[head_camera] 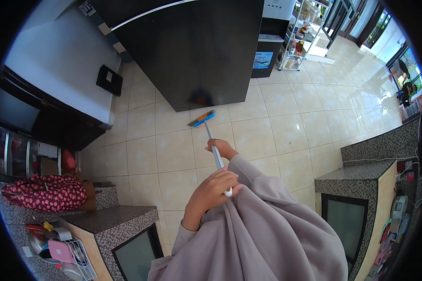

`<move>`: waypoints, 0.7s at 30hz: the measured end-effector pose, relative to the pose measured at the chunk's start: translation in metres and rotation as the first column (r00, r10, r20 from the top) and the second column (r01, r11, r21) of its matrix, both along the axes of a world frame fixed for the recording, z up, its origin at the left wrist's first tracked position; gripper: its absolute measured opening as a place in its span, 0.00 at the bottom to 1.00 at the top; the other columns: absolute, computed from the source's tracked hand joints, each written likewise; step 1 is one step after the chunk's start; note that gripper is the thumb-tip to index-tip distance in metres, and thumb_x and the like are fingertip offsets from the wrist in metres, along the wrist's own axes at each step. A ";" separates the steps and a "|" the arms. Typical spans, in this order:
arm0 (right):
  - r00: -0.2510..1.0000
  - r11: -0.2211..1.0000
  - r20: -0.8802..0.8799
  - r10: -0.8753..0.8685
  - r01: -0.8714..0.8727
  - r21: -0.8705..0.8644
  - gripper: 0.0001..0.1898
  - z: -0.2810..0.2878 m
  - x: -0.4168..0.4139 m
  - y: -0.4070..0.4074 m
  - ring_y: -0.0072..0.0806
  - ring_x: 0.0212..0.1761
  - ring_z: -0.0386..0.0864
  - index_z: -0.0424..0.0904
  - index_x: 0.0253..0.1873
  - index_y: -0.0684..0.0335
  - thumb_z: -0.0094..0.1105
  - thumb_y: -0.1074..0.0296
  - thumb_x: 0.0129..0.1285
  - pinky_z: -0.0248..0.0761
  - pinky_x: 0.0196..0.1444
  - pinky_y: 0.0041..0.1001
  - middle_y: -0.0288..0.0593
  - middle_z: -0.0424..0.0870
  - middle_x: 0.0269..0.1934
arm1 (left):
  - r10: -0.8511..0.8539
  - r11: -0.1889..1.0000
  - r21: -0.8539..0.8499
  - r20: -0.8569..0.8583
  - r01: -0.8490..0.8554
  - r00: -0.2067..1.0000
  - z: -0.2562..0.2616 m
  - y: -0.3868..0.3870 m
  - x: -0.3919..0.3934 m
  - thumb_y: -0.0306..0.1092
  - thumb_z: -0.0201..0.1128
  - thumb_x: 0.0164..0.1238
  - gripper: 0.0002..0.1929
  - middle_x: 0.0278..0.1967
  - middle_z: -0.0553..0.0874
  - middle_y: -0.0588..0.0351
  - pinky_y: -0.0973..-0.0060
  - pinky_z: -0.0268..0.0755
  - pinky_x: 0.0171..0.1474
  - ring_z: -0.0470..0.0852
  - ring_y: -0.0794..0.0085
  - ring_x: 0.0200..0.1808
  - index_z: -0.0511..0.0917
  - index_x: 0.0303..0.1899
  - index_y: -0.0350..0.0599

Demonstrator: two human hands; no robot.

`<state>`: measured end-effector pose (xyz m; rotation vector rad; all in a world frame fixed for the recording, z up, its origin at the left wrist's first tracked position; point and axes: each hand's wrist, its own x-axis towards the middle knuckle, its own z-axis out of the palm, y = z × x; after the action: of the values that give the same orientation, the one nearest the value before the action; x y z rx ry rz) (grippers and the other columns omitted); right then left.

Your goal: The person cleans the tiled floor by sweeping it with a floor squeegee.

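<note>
A broom with a pale, slim handle [215,154] stretches away from my body. Its blue and orange head [203,119] rests on the tiled floor just in front of a tall dark refrigerator [197,52]. My left hand [216,186] wraps the top of the handle, close to its white rounded end cap [228,192]. Farther down the shaft, my right hand [222,148] grips it with the fingers curled around. Grey-mauve cloth of my garment [260,239] fills the lower middle of the view.
Beige floor tiles [253,133] surround the broom. A water dispenser [267,45] and a white shelf rack [302,35] stand beyond the refrigerator. Stone-patterned counters [126,217] flank me, one with a dish rack [77,260]. A dark box [109,80] is by the left wall. A person [404,80] is far right.
</note>
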<state>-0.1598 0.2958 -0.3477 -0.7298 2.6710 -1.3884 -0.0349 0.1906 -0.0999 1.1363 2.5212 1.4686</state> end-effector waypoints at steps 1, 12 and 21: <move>1.000 1.000 0.009 -0.011 0.011 0.004 0.14 0.001 -0.001 0.011 0.45 0.36 0.76 0.73 0.29 0.59 0.56 0.54 0.59 0.69 0.35 0.39 0.43 0.78 0.32 | 0.009 1.000 -0.003 0.002 -0.009 1.000 -0.001 0.008 -0.003 0.26 0.64 0.53 0.06 0.29 0.81 0.54 0.63 0.71 0.55 0.81 0.64 0.37 0.74 0.25 0.38; 0.998 0.980 -0.065 -0.018 0.031 0.197 0.08 0.042 -0.019 0.136 0.44 0.33 0.76 0.73 0.23 0.61 0.56 0.64 0.51 0.70 0.36 0.40 0.46 0.78 0.25 | 0.065 0.967 0.242 0.078 -0.082 0.995 0.029 0.064 -0.036 0.19 0.57 0.51 0.11 0.14 0.71 0.56 0.63 0.76 0.47 0.73 0.63 0.18 0.68 0.15 0.38; 0.980 0.978 -0.074 0.184 -0.190 -0.083 0.11 0.036 -0.049 0.146 0.47 0.32 0.75 0.70 0.22 0.61 0.54 0.63 0.55 0.69 0.36 0.41 0.47 0.76 0.25 | 0.015 1.000 -0.017 -0.139 -0.018 0.990 0.041 0.180 -0.039 0.25 0.64 0.49 0.12 0.17 0.73 0.56 0.68 0.71 0.31 0.73 0.63 0.21 0.68 0.16 0.41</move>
<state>-0.2087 0.4417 -0.3119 -1.0240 2.5209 -1.4668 -0.0741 0.3708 -0.0592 1.2599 2.6337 1.4143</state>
